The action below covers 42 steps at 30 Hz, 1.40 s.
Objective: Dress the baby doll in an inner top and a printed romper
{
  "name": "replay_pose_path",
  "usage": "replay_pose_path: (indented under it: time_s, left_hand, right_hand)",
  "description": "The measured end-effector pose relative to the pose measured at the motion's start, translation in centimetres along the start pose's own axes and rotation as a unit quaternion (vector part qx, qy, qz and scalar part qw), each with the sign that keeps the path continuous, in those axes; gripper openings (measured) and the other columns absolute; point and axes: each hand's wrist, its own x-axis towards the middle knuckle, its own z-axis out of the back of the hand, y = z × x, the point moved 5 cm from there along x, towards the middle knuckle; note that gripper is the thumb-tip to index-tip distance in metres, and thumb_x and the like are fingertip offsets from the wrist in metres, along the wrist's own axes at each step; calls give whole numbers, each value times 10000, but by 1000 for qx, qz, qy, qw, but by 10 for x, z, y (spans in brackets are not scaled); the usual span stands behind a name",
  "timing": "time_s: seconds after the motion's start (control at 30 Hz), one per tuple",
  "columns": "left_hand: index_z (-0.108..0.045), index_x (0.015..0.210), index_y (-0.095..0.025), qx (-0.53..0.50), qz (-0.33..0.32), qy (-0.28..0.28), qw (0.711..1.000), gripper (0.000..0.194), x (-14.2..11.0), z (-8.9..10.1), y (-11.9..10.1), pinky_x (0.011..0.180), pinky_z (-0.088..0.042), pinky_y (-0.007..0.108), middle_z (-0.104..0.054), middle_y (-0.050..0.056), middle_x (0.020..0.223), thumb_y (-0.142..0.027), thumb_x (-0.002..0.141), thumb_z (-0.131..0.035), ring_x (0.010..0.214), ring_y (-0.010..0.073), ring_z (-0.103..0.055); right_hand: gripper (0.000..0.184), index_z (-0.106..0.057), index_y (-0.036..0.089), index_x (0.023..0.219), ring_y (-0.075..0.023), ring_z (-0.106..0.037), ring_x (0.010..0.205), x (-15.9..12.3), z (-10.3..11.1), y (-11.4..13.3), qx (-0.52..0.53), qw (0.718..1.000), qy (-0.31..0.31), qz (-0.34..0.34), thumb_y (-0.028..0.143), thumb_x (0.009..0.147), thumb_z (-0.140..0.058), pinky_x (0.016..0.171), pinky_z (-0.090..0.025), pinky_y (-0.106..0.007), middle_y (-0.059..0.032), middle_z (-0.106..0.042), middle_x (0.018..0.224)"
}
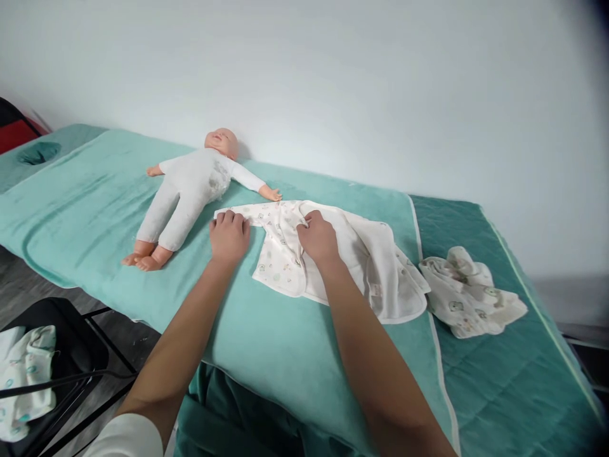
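A small white baby shirt (280,257) with a fine print lies spread open on the mint-green cover. My left hand (229,238) is at the end of its left-pointing sleeve, fingers curled over the cuff. My right hand (318,240) pinches the cloth near the neck and front edge, its thumb and forefinger together. The plain inner side of the shirt shows to the right, with the other sleeve partly folded. A baby doll (190,187) in a white body suit lies on its back behind my left hand, one arm reaching near the shirt.
A crumpled printed cloth (469,295) rests at the right on the darker green quilted cover (518,381). At the lower left, a black chair (78,343) holds more printed cloth (33,374). A white wall (333,82) runs behind the bed (285,355).
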Motion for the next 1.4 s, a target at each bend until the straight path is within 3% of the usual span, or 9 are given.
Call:
replay_pose_path:
  time_s: [0.2, 0.47, 0.73, 0.93, 1.03, 1.13, 1.2, 1.27, 1.4]
  left_hand:
    - [-684, 1066, -203, -121, -116, 38, 985, 300, -11, 7, -21, 929, -461, 404, -698, 102, 1091, -331, 1044, -413, 1060, 255, -609]
    - [-670, 960, -203, -214, -189, 115, 951, 295, -80, 28, -58, 836, -464, 377, -703, 49, 948, -389, 1048, -459, 905, 207, -617]
    - [-631, 888, -192, -337, -146, 106, 924, 275, -98, 37, -58, 705, -473, 287, -630, 18, 809, -342, 1055, -472, 759, 141, -594]
    - [-666, 1144, -204, -208, -211, 57, 953, 410, -99, 39, -63, 954, -441, 436, -704, 92, 1174, -543, 913, -674, 1159, 288, -573]
    - [-625, 1258, -206, -191, -248, 94, 945, 536, -100, 36, -70, 988, -417, 450, -689, 98, 1244, -589, 887, -683, 1183, 282, -572]
    - [-627, 1246, -204, -180, -262, 119, 941, 530, -101, 36, -74, 973, -419, 448, -690, 98, 1224, -609, 904, -649, 1141, 273, -593]
    - [-655, 1147, -200, -167, -254, 112, 946, 371, -101, 37, -75, 937, -427, 437, -709, 89, 1143, -520, 970, -595, 1086, 262, -611]
    - [-663, 1018, -194, -172, -222, 89, 956, 239, -101, 38, -71, 880, -436, 413, -722, 74, 1019, -390, 1016, -527, 991, 240, -630]
    - [-610, 899, -200, -299, -12, 23, 954, 209, -100, 38, -43, 701, -438, 322, -655, 12, 769, -340, 1008, -498, 721, 168, -597]
  right_hand:
    - [290, -586, 227, 1133, -252, -689, 856, 8, 2, -14, 171, 983, 5, -60, 196, 864, -481, 773, -505, -348, -55, -725, 890]
    - [385, -617, 218, 1145, -193, -654, 750, 15, -6, -19, 228, 972, 35, -49, 306, 773, -667, 657, -568, -309, -17, -661, 895]
    - [314, -620, 235, 1098, -194, -644, 752, 17, -8, -30, 292, 954, 4, -65, 274, 787, -622, 636, -591, -319, -8, -612, 853]
    - [296, -662, 226, 1047, -201, -639, 747, 20, -3, -36, 318, 944, -1, -86, 293, 761, -624, 717, -549, -351, -14, -664, 853]
    - [295, -667, 214, 1016, -208, -665, 793, 17, -2, -30, 417, 902, 19, -112, 298, 734, -652, 730, -549, -348, -23, -689, 876]
    - [339, -628, 227, 1056, -203, -701, 793, 9, -7, -8, 564, 815, 84, -102, 332, 743, -705, 759, -578, -360, -10, -710, 853]
    - [393, -600, 244, 1089, -207, -735, 881, 2, -10, 9, 633, 761, 128, -65, 349, 745, -759, 865, -595, -386, -16, -743, 929]
    - [433, -594, 261, 1123, -216, -736, 1048, -2, -13, 20, 652, 742, 156, -26, 348, 747, -791, 996, -571, -410, -36, -759, 1092]
    - [442, -611, 275, 1201, -226, -571, 1384, -1, -23, 22, 570, 803, 156, 73, 328, 785, -751, 1175, -449, -434, -66, -657, 1413]
